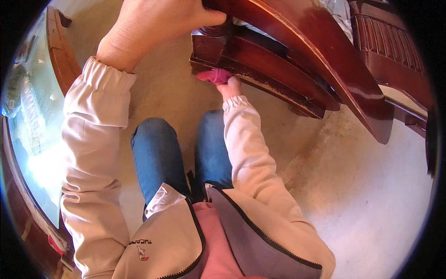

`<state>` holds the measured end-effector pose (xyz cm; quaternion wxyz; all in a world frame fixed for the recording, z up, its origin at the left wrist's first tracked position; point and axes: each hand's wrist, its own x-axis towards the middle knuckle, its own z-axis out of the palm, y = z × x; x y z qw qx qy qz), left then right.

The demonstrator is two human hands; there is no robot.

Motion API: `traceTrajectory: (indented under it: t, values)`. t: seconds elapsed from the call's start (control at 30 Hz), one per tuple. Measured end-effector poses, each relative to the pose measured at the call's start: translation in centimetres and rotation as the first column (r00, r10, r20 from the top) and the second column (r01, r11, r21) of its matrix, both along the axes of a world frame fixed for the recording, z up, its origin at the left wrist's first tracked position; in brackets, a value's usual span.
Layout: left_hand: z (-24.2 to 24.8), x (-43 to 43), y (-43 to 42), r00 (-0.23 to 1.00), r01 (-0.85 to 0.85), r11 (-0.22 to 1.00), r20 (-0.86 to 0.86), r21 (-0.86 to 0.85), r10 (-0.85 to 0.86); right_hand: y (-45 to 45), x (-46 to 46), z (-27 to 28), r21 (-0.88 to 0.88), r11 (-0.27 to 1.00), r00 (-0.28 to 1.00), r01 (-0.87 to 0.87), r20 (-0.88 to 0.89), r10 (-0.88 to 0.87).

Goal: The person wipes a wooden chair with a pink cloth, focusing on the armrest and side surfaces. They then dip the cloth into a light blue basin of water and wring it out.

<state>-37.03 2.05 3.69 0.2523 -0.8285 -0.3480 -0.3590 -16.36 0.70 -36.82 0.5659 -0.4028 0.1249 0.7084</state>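
My right hand (230, 88) holds a magenta cloth (216, 75) against the worn lower rail (258, 79) of a dark red-brown wooden seat, near its front corner post. At the top of the view, my left hand (160, 24) is at the end of the seat's curved, glossy armrest (313, 42). Its thumb lies by the wood, while its fingers are cut off by the frame edge, so their grip is hidden. Below the armrest runs a curved wooden side panel (275, 62).
A glass-topped table (38, 139) with a wooden frame (62, 52) stands close on my left, bearing plastic-wrapped items (31, 111). Another wooden seat with a slatted panel (386, 42) is at the upper right. My bent knees (155, 146) are over the concrete-like floor (359, 195).
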Motion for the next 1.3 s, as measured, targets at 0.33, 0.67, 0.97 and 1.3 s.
traceTrajectory:
  t: [0.33, 0.67, 0.97, 1.3]
  values:
    - [1.6, 0.8, -1.3, 0.991, -0.102, 0.988, -0.101, -0.115, 0.091, -9.4, 13.5, 8.3, 0.233, 0.963, 0.723, 0.133, 0.642, -0.255]
    - [0.9, 1.1, -0.5, 0.991, -0.089, 0.994, -0.105, -0.071, 0.081, -4.4, 2.3, 5.7, 0.125, 0.816, -0.335, -0.564, 0.868, -0.365]
    - [1.5, 2.0, -1.2, 0.980, -0.184, 0.966, -0.103, -0.180, 0.168, -6.1, 10.8, 6.5, -0.053, 0.770, -0.512, -0.635, 0.776, -0.369]
    - [0.1, -1.1, 0.7, 0.988, -0.113, 0.957, -0.134, -0.266, 0.080, -13.1, 39.1, 5.9, 0.149, 0.987, 0.305, -0.054, 0.944, -0.125]
